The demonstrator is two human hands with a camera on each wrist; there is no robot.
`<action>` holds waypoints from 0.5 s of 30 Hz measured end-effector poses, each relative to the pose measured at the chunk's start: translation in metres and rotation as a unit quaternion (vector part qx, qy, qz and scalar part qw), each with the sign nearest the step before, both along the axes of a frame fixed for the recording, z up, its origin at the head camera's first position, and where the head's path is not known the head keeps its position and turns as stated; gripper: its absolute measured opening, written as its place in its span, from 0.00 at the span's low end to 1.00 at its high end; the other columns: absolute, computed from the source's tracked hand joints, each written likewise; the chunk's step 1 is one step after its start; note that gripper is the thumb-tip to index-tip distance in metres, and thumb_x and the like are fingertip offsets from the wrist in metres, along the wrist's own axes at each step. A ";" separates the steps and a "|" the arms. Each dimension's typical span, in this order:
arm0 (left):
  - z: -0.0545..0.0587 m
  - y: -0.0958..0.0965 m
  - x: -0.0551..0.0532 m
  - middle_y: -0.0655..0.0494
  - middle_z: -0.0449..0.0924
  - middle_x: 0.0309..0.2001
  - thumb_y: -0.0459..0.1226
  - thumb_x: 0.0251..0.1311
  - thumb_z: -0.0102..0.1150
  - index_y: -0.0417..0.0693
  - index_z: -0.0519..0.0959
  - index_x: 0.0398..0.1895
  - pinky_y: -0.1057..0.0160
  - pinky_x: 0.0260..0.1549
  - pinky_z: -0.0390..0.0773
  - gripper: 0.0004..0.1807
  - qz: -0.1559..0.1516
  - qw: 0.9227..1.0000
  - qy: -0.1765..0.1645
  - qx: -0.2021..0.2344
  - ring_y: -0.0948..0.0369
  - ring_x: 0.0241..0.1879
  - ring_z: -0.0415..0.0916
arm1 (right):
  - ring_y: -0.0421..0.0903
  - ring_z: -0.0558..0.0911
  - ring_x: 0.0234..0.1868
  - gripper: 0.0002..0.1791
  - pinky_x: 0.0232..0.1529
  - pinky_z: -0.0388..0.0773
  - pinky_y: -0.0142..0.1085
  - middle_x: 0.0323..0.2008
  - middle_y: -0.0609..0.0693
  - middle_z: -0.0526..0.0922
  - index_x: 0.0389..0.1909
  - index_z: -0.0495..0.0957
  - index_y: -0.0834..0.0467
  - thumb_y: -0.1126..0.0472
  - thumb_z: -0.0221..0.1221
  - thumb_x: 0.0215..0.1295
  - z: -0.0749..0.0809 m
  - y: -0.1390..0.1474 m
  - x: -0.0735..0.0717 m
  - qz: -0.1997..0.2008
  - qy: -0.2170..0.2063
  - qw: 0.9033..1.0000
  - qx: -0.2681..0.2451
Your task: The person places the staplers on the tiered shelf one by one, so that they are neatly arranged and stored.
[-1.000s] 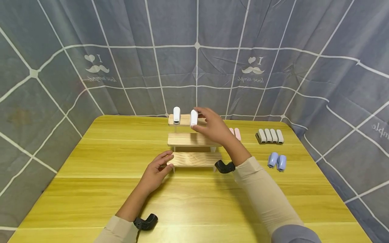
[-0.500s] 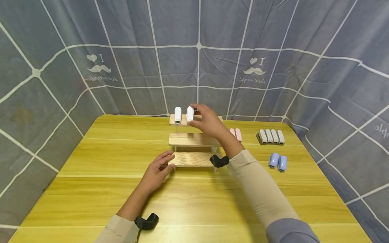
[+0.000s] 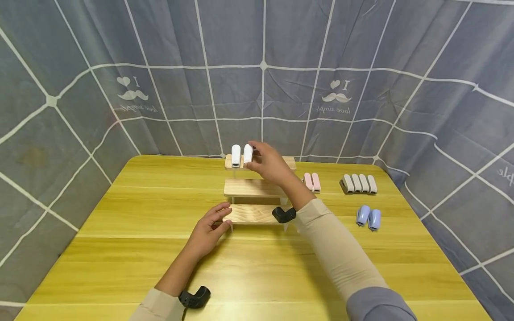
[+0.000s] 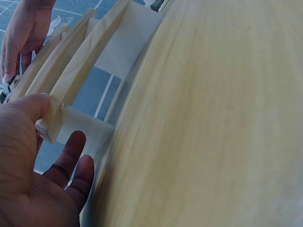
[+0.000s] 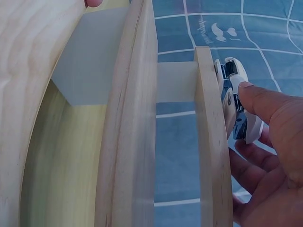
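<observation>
In the head view a three-step wooden stand (image 3: 257, 188) with pale supports stands on the table. My right hand (image 3: 270, 166) pinches a white mini stapler (image 3: 248, 153) between thumb and fingers at the top step. Just left of it, a second white mini stapler (image 3: 236, 155) rests on that step. The right wrist view shows the held mini stapler (image 5: 254, 128) by the top board (image 5: 212, 137), its metal inside facing the camera. My left hand (image 3: 205, 232) holds the left end of the bottom step, thumb at its front edge; its lower fingers (image 4: 81, 177) reach past the board.
Two pink mini staplers (image 3: 312, 182) lie right of the stand, partly behind my right forearm. Further right are a row of several grey-white mini staplers (image 3: 359, 183) and two blue ones (image 3: 368, 217). A grey checked curtain (image 3: 192, 89) hangs behind the table (image 3: 132, 249).
My right hand has moved left, bringing its white mini stapler down to the top step, close beside the other white one. The left hand has stayed at the bottom step.
</observation>
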State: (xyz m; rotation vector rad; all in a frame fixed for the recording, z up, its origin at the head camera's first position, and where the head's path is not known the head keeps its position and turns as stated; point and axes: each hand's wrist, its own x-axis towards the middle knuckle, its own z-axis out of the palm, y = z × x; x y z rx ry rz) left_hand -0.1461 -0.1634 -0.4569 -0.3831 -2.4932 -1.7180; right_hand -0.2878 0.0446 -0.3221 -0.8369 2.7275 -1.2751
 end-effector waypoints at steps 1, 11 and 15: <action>0.000 0.000 0.000 0.57 0.67 0.70 0.40 0.69 0.60 0.40 0.75 0.65 0.57 0.53 0.77 0.24 0.001 1.000 -0.001 0.000 0.54 0.62 0.71 | 0.54 0.74 0.64 0.39 0.61 0.72 0.39 0.67 0.58 0.68 0.74 0.60 0.60 0.61 0.66 0.65 0.000 -0.001 0.000 0.000 0.001 1.000 0.002; 0.001 0.000 0.001 0.56 0.67 0.70 0.38 0.69 0.60 0.39 0.75 0.65 0.56 0.53 0.76 0.23 0.000 1.000 -0.004 -0.005 0.53 0.62 0.71 | 0.51 0.75 0.61 0.39 0.61 0.71 0.40 0.67 0.57 0.69 0.75 0.60 0.61 0.59 0.66 0.66 0.000 -0.003 -0.003 -0.003 0.011 0.999 0.042; 0.002 0.000 0.000 0.56 0.67 0.70 0.39 0.69 0.60 0.39 0.75 0.65 0.56 0.53 0.76 0.24 0.000 1.000 -0.006 -0.005 0.53 0.62 0.71 | 0.51 0.74 0.63 0.40 0.63 0.70 0.39 0.69 0.56 0.68 0.75 0.59 0.61 0.60 0.67 0.65 0.002 -0.003 -0.004 0.005 0.007 0.999 0.042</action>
